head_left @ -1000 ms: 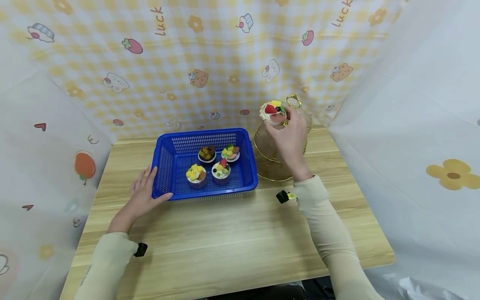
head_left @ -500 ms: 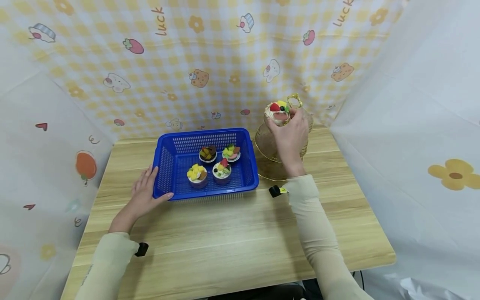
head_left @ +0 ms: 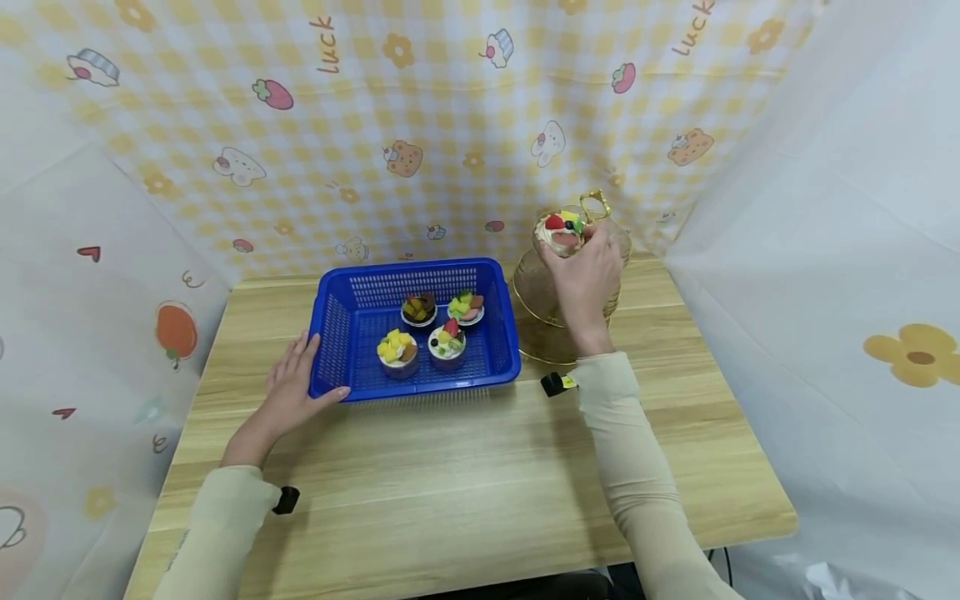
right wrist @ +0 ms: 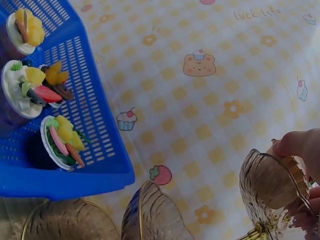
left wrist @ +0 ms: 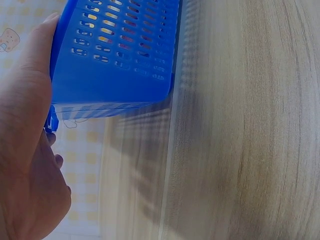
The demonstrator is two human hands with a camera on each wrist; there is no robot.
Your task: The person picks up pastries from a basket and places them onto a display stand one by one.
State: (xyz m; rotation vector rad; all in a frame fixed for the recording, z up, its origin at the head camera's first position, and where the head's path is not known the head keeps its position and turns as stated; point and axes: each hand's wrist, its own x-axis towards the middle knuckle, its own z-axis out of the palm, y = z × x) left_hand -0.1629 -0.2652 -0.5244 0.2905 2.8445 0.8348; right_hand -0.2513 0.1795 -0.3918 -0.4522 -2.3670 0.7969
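In the head view, my right hand (head_left: 588, 271) pinches a cupcake (head_left: 557, 237) topped with cream, a strawberry and yellow fruit. It is at the top tier of a clear, gold-rimmed tiered stand (head_left: 536, 287). The right wrist view shows the cupcake partly behind the top dish (right wrist: 262, 177); contact with the dish is unclear. My left hand (head_left: 291, 387) rests at the near left corner of a blue basket (head_left: 412, 387), fingers along its left side, thumb on the front rim. Inside the basket stand several fruit-topped cupcakes, including a mango-topped one (head_left: 397, 354).
Under everything is a wooden table (head_left: 450, 483), its front edge close to the body. A yellow checked cloth (head_left: 337, 125) hangs behind the basket and stand. White sheets (head_left: 810, 275) hang at the sides. The stand's gold ring handle (head_left: 595, 206) rises behind the right hand.
The right hand has carried its cupcake a little to the right, to the stand's top tier, and now barely moves. The left hand and basket hold their place.
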